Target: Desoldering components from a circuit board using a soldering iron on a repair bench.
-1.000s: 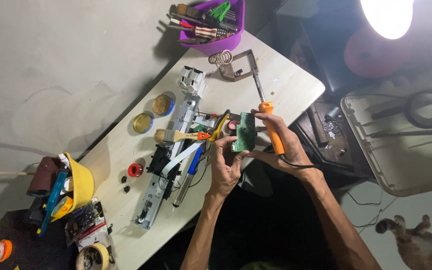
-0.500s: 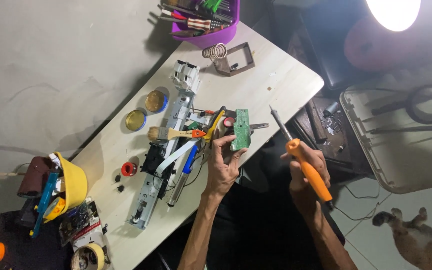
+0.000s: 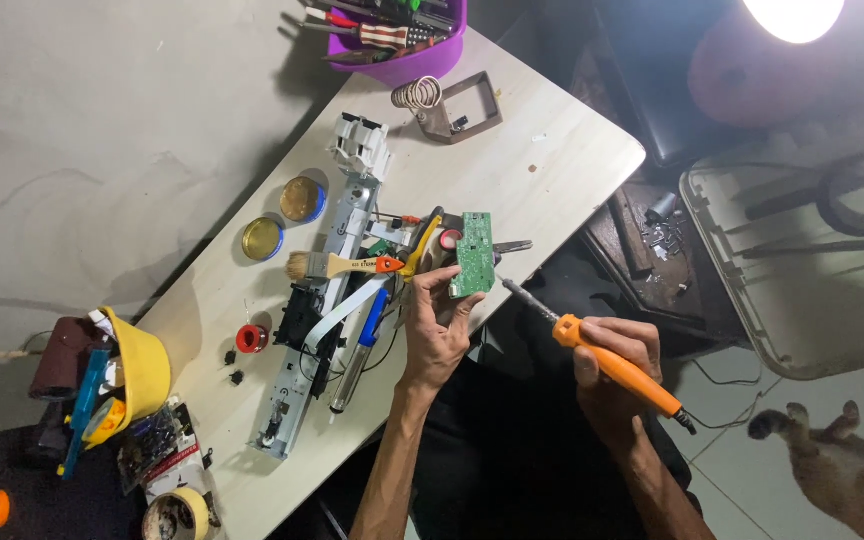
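Above a cluttered wooden table [image 3: 552,160], the left hand [image 3: 436,325] pinches a green circuit board [image 3: 473,254] upright while the right hand [image 3: 617,362] grips an orange-handled soldering iron [image 3: 592,351], its tip touching the board's lower edge.

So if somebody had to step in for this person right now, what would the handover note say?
Left hand: holds the green circuit board upright over the table edge.
Right hand: grips the orange-handled soldering iron, tip pointing at the board's lower edge, close to it; contact cannot be told.
On the wooden table: long dismantled grey mechanism, brush, two round tins, coil iron stand.
Done: board is out of the mechanism and in hand.
Left: any soldering; no finished joints can be made out.
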